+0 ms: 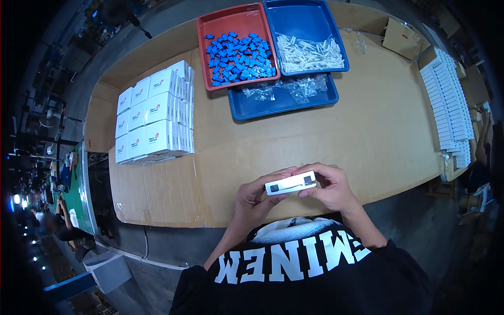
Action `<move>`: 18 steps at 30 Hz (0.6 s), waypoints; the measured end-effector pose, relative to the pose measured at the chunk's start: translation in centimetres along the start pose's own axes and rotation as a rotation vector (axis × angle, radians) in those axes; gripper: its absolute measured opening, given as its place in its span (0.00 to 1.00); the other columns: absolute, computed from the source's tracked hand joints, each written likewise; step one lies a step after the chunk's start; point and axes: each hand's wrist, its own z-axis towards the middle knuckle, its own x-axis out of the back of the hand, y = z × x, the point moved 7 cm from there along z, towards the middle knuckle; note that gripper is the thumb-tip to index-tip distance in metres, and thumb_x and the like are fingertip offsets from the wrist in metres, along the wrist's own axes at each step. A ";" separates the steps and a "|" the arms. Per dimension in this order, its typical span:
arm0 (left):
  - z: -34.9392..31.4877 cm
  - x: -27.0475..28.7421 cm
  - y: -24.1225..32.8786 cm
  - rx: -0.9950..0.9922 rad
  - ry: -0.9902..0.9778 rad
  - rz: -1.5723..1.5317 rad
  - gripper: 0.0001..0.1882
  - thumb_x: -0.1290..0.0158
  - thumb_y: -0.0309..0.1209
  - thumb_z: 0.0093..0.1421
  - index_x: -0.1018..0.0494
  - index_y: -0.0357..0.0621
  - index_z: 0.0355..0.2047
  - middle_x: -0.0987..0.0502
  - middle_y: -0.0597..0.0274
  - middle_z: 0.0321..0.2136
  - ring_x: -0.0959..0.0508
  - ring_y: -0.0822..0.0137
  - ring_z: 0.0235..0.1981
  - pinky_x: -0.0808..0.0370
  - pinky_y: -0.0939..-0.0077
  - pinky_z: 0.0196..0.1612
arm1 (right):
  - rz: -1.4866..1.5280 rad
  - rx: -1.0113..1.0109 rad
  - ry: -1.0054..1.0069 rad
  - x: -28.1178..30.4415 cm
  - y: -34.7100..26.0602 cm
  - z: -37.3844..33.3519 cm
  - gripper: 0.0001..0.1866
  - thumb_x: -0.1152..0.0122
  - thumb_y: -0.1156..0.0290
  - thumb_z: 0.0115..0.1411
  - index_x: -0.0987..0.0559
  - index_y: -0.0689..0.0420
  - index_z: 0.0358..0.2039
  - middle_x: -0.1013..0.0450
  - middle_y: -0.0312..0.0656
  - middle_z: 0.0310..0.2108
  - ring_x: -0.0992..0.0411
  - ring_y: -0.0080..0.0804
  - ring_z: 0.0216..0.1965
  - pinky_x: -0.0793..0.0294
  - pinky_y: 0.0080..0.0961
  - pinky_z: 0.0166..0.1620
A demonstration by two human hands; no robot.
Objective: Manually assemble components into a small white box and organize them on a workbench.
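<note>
Near the table's front edge, a small white plastic case (pixel 292 183) is held up between my two hands. Two dark squares show on the side turned upward, and a dark gap runs along its lower right part. My left hand (pixel 254 196) grips the left end, thumb below and fingers along the far side. On the opposite end my right hand (pixel 332 188) is closed, with its thumb and fingertips against the case. The fingers hide parts of both ends.
A red tray (pixel 236 18) holds small blue pieces; a blue tray (pixel 299 18) beside it holds white sticks. Under them, another blue tray (pixel 283 112) contains clear plastic bags. White boxes (pixel 152 115) are stacked left, white cases (pixel 446 100) right, on the cardboard-covered table (pixel 378 136).
</note>
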 end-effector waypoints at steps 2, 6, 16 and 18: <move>0.0 0.0 0.1 -0.009 0.004 -0.005 0.19 0.39 0.23 0.63 0.24 0.34 0.55 0.23 0.40 0.57 0.24 0.53 0.62 0.25 0.62 0.64 | -0.023 -0.007 -0.007 0.0 -0.1 0.0 0.21 0.25 0.74 0.56 0.19 0.63 0.50 0.16 0.44 0.42 0.18 0.30 0.45 0.21 0.27 0.50; -0.1 0.0 -0.1 -0.009 0.004 -0.047 0.20 0.40 0.20 0.63 0.24 0.34 0.56 0.24 0.40 0.58 0.26 0.52 0.64 0.29 0.61 0.67 | -0.025 -0.010 -0.005 -0.1 0.1 0.0 0.21 0.24 0.74 0.56 0.19 0.63 0.50 0.16 0.44 0.42 0.18 0.30 0.45 0.21 0.27 0.50; 0.0 0.0 -0.4 0.003 -0.002 -0.026 0.21 0.40 0.20 0.63 0.26 0.36 0.57 0.25 0.40 0.60 0.27 0.52 0.64 0.29 0.61 0.67 | -0.087 0.000 0.014 0.1 0.2 0.1 0.19 0.26 0.74 0.58 0.19 0.64 0.49 0.16 0.45 0.41 0.17 0.31 0.44 0.21 0.26 0.49; -0.1 -0.1 -0.5 0.022 0.000 -0.052 0.22 0.40 0.20 0.63 0.26 0.36 0.58 0.25 0.42 0.60 0.27 0.53 0.65 0.30 0.61 0.67 | -0.101 0.015 0.013 0.1 0.1 0.1 0.18 0.26 0.74 0.58 0.19 0.64 0.49 0.16 0.45 0.41 0.17 0.31 0.43 0.21 0.26 0.49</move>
